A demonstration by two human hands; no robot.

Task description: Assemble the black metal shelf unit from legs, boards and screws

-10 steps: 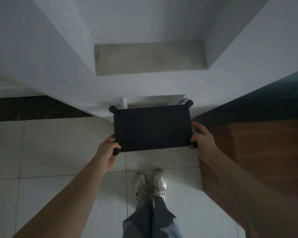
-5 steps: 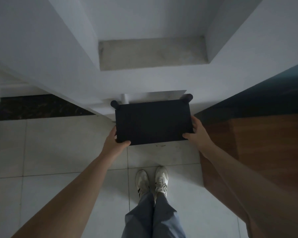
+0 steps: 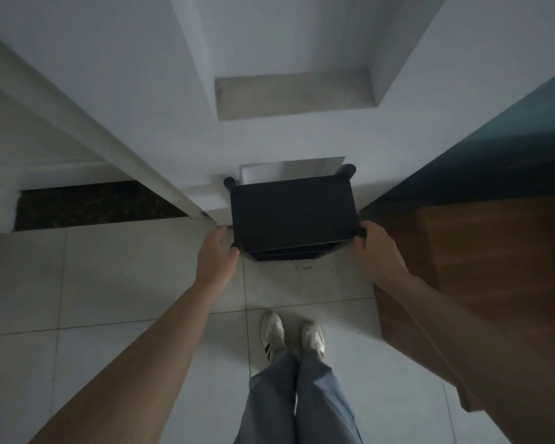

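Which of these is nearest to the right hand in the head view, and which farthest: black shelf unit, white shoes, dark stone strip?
1. black shelf unit: touches the right hand at its left.
2. white shoes: below, on the floor.
3. dark stone strip: far left.

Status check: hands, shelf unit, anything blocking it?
Left hand and right hand each grip a near corner of the black shelf unit. Unit upright, near the white wall. Wooden cabinet close on its right.

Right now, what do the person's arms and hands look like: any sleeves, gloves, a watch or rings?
Both forearms are bare as far as the frame shows, with no sleeves in view. The left hand and right hand wear no gloves, and no watch, band or ring shows on either. The light is dim, so small rings on the fingers could be missed.
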